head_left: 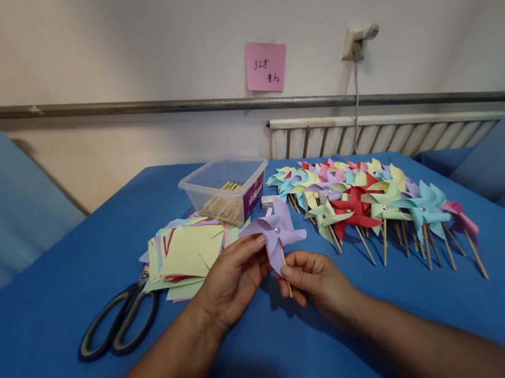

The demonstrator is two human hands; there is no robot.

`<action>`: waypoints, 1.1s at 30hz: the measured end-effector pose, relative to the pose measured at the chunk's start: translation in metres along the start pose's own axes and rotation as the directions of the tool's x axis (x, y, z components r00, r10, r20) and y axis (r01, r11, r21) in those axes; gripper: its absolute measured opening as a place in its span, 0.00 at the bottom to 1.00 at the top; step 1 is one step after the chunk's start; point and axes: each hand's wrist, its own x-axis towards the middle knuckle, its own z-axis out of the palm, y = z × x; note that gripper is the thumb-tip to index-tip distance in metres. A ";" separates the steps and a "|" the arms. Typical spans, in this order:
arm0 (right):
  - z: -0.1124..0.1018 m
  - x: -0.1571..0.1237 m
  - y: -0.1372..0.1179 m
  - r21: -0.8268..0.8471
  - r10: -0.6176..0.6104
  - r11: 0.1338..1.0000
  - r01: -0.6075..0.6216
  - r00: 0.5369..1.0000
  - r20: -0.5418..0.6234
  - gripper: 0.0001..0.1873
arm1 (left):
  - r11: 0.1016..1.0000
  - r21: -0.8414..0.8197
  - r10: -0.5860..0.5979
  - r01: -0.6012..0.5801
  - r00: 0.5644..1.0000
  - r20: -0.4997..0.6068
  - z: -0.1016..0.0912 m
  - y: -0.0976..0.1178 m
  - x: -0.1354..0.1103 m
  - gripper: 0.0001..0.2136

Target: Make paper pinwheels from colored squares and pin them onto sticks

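A purple paper pinwheel (283,230) on a thin wooden stick is held up between my hands, its front facing me and a small shiny pin at its centre. My left hand (238,277) pinches one of its paper blades at the left, thumb on top. My right hand (315,281) grips the stick just below the blades between thumb and fingers. Left of my hands lies a stack of coloured paper squares (190,250), some with slits cut in them. Scissors (122,318) with dark handles lie beside the stack, blades hidden under the paper.
Many finished pinwheels (355,204) lie in rows at the right. A clear plastic box (223,187) of wooden sticks stands behind the paper. The blue-covered table (76,255) meets a wall with a metal rail (163,106), a pink note (266,66) and a radiator (386,126).
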 end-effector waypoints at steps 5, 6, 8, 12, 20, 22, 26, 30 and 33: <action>-0.002 -0.001 0.002 0.022 -0.018 1.000 0.017 0.999 0.048 0.16 | 0.998 0.062 -0.016 0.014 1.000 0.023 -0.002 -0.003 0.001 0.05; -0.002 -0.001 0.002 0.024 -0.018 1.000 0.016 0.998 0.058 0.16 | 0.997 0.071 -0.018 0.016 0.999 0.028 -0.003 -0.004 0.001 0.06; -0.002 -0.002 0.002 0.041 -0.022 0.999 0.019 0.997 0.072 0.15 | 0.998 0.060 -0.012 0.010 0.999 0.035 -0.003 -0.004 0.001 0.06; -0.002 -0.002 0.000 0.101 -0.042 0.994 0.034 0.996 0.079 0.14 | 1.000 -0.022 0.016 -0.015 0.997 0.073 -0.002 -0.002 0.000 0.06; -0.003 -0.003 -0.001 0.104 -0.053 0.994 0.040 0.991 0.127 0.15 | 1.000 0.024 0.012 -0.013 0.997 0.072 -0.003 -0.003 0.000 0.05; -0.003 -0.003 -0.002 0.074 -0.051 0.996 0.042 0.990 0.132 0.15 | 0.999 0.043 0.025 -0.028 0.997 0.071 -0.002 -0.003 -0.001 0.05; -0.002 -0.003 -0.002 0.031 -0.055 0.998 0.051 0.989 0.140 0.15 | 0.996 0.082 0.028 -0.032 0.998 0.051 -0.001 -0.004 -0.001 0.06; -0.001 -0.003 0.000 0.005 -0.058 0.998 0.058 0.989 0.133 0.15 | 0.997 0.076 0.030 -0.029 1.000 -0.008 0.000 -0.005 -0.001 0.07; -0.001 -0.003 0.002 -0.012 -0.056 0.998 0.058 0.990 0.129 0.15 | 0.996 0.075 0.048 -0.045 0.998 -0.050 0.001 -0.007 -0.001 0.07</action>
